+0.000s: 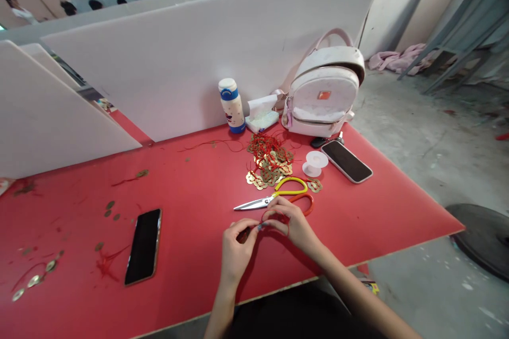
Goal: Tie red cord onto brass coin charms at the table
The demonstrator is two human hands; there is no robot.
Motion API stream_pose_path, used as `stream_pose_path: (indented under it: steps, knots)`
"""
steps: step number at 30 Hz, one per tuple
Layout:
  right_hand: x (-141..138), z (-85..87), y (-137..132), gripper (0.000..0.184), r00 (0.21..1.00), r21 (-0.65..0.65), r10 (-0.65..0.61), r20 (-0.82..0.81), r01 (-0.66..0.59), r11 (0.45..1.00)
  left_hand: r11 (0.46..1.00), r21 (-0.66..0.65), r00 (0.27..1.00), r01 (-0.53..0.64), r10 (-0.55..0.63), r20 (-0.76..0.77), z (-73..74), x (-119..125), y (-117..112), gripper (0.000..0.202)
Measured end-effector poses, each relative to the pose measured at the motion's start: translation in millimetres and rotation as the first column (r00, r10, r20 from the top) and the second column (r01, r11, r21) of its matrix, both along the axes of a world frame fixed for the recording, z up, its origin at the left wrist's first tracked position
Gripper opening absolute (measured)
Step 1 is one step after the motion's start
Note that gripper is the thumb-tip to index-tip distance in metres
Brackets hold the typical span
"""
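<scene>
My left hand [237, 249] and my right hand [292, 222] meet fingertip to fingertip above the red tabletop. A thin red cord [283, 218] is pinched between them, with a loop of it showing by my right fingers. Whether a coin sits in the pinch is hidden by the fingers. Just beyond my right hand lie scissors [254, 204] with one yellow and one red handle, the red one partly behind that hand. Past the scissors is a heap of brass coins tied with red cord [270, 161]. One small knotted coin piece [315, 185] rests to its right.
White spools [317, 159] and a phone [347, 161] lie right of the heap. Behind stand a bottle [231, 108], a tissue pack [262, 119] and a white backpack [324, 92] against a white partition [178, 63]. Another phone [143, 246] and loose coins [110, 205] are at left.
</scene>
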State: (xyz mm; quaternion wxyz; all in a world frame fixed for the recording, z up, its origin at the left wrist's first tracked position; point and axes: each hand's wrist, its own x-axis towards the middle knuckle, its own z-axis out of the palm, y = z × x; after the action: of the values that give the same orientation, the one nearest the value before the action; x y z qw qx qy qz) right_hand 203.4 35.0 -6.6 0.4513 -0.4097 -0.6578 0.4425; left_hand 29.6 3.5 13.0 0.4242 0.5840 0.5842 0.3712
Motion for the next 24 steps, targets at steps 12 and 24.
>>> stream_pose_path:
  steps: [12, 24]
  knots:
    - [-12.7, 0.2, -9.1, 0.010, 0.996, 0.003, -0.080, 0.047, 0.080, 0.997, 0.986, 0.054, 0.987, -0.160, 0.160, -0.001, -3.8, 11.1, 1.2, 0.015]
    - [-7.8, 0.9, -4.2, 0.008, 0.998, -0.022, -0.068, -0.007, 0.068, 0.997, 0.997, 0.063, 0.998, -0.041, 0.043, -0.045, -1.5, -0.4, 5.7, 0.014]
